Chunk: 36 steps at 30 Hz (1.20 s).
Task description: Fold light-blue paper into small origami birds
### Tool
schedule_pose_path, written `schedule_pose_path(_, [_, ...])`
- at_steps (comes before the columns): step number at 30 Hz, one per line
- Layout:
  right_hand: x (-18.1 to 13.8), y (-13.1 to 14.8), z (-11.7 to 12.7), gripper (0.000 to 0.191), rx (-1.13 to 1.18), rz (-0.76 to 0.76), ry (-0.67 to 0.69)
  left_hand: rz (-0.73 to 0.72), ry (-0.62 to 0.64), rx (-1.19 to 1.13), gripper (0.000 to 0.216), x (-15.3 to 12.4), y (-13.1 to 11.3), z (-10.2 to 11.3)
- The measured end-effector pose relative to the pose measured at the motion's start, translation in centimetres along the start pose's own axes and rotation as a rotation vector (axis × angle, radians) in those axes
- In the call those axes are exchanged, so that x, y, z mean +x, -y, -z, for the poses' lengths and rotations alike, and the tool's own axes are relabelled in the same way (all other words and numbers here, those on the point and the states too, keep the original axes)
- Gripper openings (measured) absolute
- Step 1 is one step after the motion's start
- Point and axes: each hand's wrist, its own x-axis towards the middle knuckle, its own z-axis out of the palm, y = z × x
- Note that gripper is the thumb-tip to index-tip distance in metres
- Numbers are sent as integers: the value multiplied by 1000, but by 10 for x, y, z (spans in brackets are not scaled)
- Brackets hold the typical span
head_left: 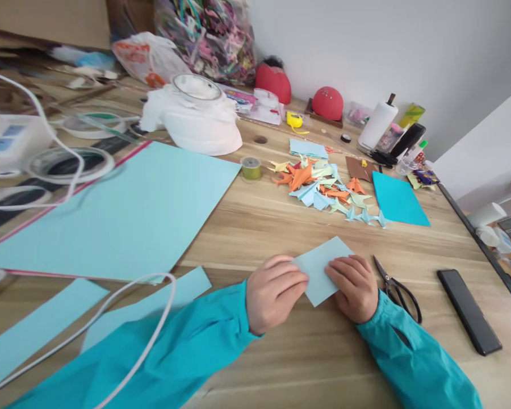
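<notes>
A small light blue paper piece (321, 267) lies on the wooden table (281, 227) in front of me. My left hand (275, 292) has its fingers curled and pinches the paper's left edge. On the paper's right side, my right hand (354, 287) presses down with bent fingers. Both arms wear teal sleeves.
Black scissors (398, 289) and a black phone (468, 311) lie right of my hands. A pile of folded paper cranes (323, 190) and a teal sheet (398, 199) sit farther back. A large light blue sheet (123, 213), paper strips (34, 332), a white cable (123, 301) and tape rolls (70, 163) are at left.
</notes>
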Motion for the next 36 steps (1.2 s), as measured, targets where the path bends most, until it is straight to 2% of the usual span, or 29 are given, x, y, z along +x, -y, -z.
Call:
schedule_pose_path(3, [0, 0, -2, 25, 21, -1, 29, 66, 11, 32, 15, -2, 3, -1])
schedule_pose_path(6, [1, 4, -6, 19, 42, -1, 78, 159, 85, 130, 19, -6, 8, -4])
schedule_pose_path(11, [-1, 3, -5, 18, 109, -67, 113, 250, 148, 214, 19, -12, 11, -7])
schedule_pose_path(21, [-3, 2, -2, 22, 201, -69, 133, 296, 261, 81, 19, -4, 0, 1])
schedule_pose_path(24, [-1, 0, -1, 22, 257, -169, 105, 339, 231, 69, 15, -5, 2, 2])
schedule_pose_path(30, [-2, -8, -1, 11, 325, -477, 78, 430, 135, 94, 14, -8, 6, 1])
schedule_pose_path(36, [-5, -10, -4, 16, 382, -732, 67, 520, 47, 95, 12, -7, 10, 0])
